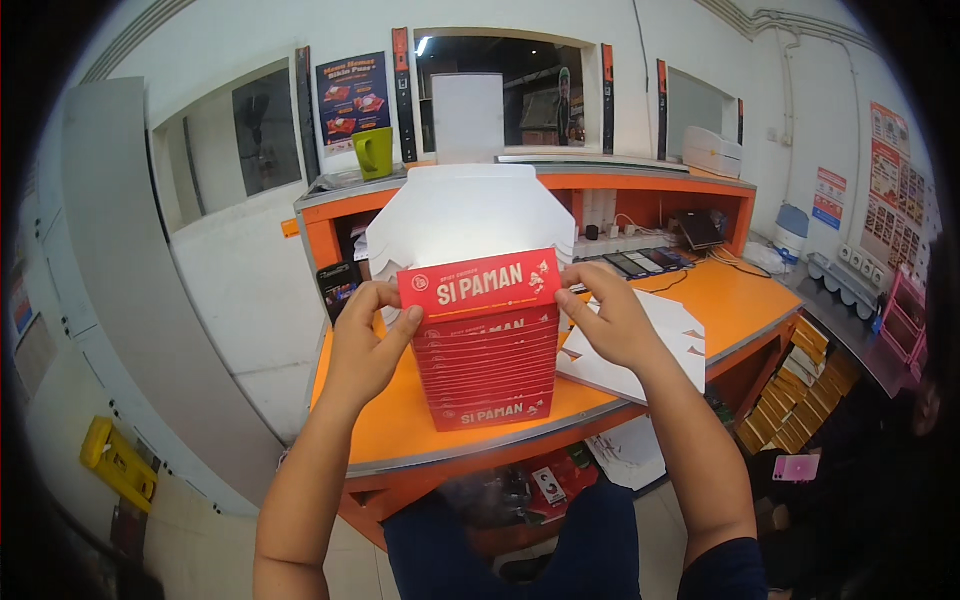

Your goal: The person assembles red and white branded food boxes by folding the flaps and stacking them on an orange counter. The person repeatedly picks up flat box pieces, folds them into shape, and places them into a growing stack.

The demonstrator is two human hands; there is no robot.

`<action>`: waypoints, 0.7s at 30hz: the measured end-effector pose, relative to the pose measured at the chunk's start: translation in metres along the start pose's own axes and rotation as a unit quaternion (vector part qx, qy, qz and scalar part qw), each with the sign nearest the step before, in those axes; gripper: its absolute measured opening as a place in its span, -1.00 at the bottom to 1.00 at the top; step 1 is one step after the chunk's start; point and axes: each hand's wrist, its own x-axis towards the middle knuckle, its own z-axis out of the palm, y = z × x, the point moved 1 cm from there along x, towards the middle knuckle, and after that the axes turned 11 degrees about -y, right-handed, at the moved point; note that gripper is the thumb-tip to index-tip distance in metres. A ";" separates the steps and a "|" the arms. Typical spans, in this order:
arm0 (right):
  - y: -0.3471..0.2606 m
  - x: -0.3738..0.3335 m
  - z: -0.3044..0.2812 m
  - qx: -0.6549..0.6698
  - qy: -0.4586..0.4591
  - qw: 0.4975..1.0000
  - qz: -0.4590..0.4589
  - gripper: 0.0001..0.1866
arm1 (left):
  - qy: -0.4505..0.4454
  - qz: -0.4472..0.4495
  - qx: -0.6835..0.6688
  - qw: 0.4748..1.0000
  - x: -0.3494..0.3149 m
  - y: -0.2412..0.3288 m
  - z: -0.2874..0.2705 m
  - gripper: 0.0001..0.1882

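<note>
**Both hands on the top carton of the red stack**

My left hand (365, 345) pinches the left edge of the topmost red carton (480, 283); my right hand (610, 320) pinches its right edge. Hands apart, each clamped on that one carton, thumbs on the printed front, fingers behind. The carton sits upright at the head of the stack of red cartons (487, 375), nested together on the orange worktop (735, 300), near its front edge. Its white flaps (465, 215) stand open above the red panel.

To do it well, I judge: keep both grips level, pull evenly so the panel doesn't buckle, and lift only the top piece clear of the ones nested under it.

Just right of the stack, flat white carton blanks (650, 350) lie under my right wrist. Further back, some phones (645, 262) lie in a row, I think; small at this range. A green mug (374, 152) sits on the upper ledge.
</note>
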 end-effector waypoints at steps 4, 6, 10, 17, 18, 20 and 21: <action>0.005 0.003 -0.004 -0.061 -0.026 0.997 -0.034 -0.73 | -0.035 0.023 0.099 0.994 0.005 0.008 -0.012 -0.70; 0.012 0.004 -0.009 -0.087 -0.039 0.994 -0.055 -0.73 | -0.060 0.040 0.104 0.992 0.009 0.009 -0.013 -0.70; 0.025 0.004 -0.020 -0.066 -0.047 0.994 -0.078 -0.70 | -0.106 0.101 0.156 0.977 0.020 -0.003 -0.012 -0.68; 0.024 0.017 -0.006 -0.048 -0.045 0.991 -0.118 -0.76 | -0.060 0.087 0.076 0.992 0.019 -0.009 -0.014 -0.61; 0.026 0.014 -0.008 -0.040 -0.054 0.991 -0.112 -0.76 | -0.073 0.093 0.081 0.990 0.023 -0.005 -0.012 -0.60; 0.021 0.012 -0.014 -0.054 -0.069 0.992 -0.086 -0.74 | -0.091 0.095 0.095 0.987 0.025 0.001 -0.010 -0.58; 0.020 0.011 -0.016 -0.057 -0.076 0.993 -0.076 -0.74 | -0.109 0.107 0.102 0.983 0.028 0.005 -0.009 -0.59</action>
